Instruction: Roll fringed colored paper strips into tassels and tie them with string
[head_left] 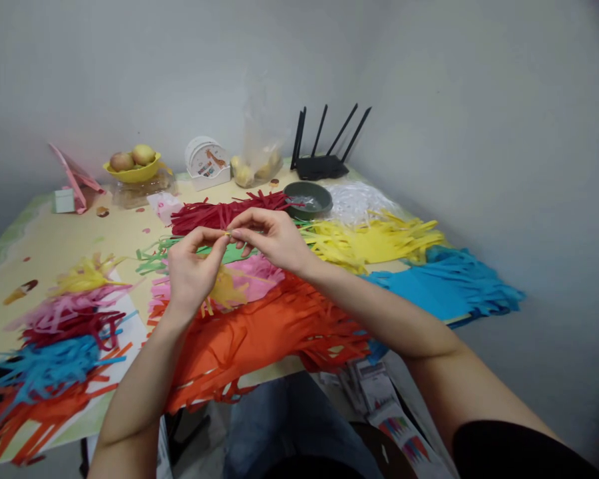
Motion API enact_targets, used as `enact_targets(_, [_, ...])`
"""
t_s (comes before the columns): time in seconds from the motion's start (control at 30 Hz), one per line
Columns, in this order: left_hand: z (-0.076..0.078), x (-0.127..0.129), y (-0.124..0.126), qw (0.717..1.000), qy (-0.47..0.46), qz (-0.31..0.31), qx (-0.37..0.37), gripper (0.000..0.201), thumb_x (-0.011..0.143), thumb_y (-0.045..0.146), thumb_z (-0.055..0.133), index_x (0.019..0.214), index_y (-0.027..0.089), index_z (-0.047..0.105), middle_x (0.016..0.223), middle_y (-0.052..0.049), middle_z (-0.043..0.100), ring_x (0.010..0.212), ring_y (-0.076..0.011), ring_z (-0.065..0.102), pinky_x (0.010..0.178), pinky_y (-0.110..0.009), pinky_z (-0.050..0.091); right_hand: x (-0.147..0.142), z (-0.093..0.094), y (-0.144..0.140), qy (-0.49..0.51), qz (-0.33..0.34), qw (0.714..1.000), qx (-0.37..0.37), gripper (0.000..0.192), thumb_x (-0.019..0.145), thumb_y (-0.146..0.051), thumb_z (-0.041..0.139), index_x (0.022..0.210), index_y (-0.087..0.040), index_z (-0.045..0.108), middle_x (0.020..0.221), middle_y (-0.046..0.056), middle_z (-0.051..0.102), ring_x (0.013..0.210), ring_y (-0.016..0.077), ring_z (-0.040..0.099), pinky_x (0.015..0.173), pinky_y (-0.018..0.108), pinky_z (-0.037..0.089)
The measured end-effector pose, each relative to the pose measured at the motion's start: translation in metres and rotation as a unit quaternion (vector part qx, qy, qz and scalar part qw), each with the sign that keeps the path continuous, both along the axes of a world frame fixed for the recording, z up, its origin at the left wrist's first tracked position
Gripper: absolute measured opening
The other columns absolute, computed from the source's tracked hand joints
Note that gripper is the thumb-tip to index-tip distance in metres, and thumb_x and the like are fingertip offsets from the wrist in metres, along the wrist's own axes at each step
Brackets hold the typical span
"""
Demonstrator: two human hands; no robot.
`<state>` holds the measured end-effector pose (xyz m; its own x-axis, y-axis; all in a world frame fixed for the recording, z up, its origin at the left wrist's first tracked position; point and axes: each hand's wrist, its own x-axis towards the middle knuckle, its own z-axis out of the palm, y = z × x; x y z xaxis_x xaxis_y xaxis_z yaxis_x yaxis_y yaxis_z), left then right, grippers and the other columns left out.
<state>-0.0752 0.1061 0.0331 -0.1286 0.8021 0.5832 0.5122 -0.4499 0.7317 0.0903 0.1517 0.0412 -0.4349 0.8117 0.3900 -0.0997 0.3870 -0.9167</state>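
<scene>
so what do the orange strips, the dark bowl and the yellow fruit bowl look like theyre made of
Orange strips: thin matte paper, probably; they lie flat, curl and droop over the table edge.
Dark bowl: grey-green, smooth with a dull sheen, so plastic or glazed ceramic; cannot tell which.
Yellow fruit bowl: likely plastic, going by its bright even colour and thin rim.

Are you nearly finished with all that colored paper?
Not nearly. Done: a mixed heap of loose strips lies at the left. In hand: left hand and right hand pinch one small yellow strip together. Left: big orange, blue and yellow fringed sheets wait.
</scene>
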Motion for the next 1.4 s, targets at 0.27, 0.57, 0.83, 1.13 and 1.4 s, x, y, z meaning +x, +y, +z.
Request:
enact_targets(0.27, [0.001,0.001,0.001,0.999,-0.041,-0.025,-0.008,0.012,0.083,0.027,0.068,0.081,0.016,0.072,0.077,-0.004,0.075,0.070,-0.0152,0.069,0.070,-0.026,0.053,-0.007,-0.008,-0.005,0.023,-0.016,1.000,-0.001,0.023,0.089,-0.039,0.067,0.097,-0.017,0.065,0.078,-0.001,0.066,0.059,0.0088,0.061,0.053,0.020,0.057])
enact_targets(0.57, [0.002,-0.003,0.005,0.988,-0.124,-0.082,-0.048,0.012,0.081,0.027,0.073,0.080,0.015,0.072,0.075,-0.003,0.074,0.069,-0.0140,0.068,0.069,-0.025,0.054,-0.014,-0.008,-0.001,0.084,0.035,0.995,-0.031,0.037,0.083,-0.048,0.074,0.093,-0.015,0.063,0.070,-0.003,0.063,0.051,0.0067,0.057,0.044,0.018,0.055])
enact_targets(0.83, [0.006,0.003,0.002,0.978,-0.186,-0.089,0.008,0.022,0.077,0.033,0.081,0.083,0.017,0.069,0.080,-0.003,0.073,0.075,-0.0140,0.071,0.073,-0.024,0.057,-0.016,0.006,-0.002,0.089,0.022,0.996,-0.022,0.042,0.080,-0.052,0.076,0.094,-0.014,0.063,0.061,-0.006,0.056,0.049,0.0065,0.051,0.036,0.015,0.048])
enact_targets(1.13, [0.004,0.004,-0.004,0.985,-0.150,-0.060,0.058,0.015,0.081,0.027,0.077,0.087,0.017,0.068,0.084,-0.002,0.073,0.080,-0.0131,0.071,0.077,-0.024,0.057,-0.016,0.005,-0.006,0.079,0.025,0.997,0.006,0.039,0.084,-0.052,0.073,0.094,-0.016,0.062,0.057,-0.008,0.050,0.042,0.0045,0.043,0.034,0.015,0.043])
enact_targets(1.4, [0.009,0.001,-0.003,0.977,-0.183,-0.106,0.021,0.026,0.078,0.038,0.082,0.081,0.017,0.068,0.077,-0.002,0.072,0.074,-0.0141,0.072,0.072,-0.025,0.058,-0.016,0.006,-0.007,0.093,0.011,0.996,0.014,0.037,0.086,-0.050,0.072,0.095,-0.016,0.062,0.061,-0.007,0.055,0.042,0.0036,0.044,0.034,0.014,0.039])
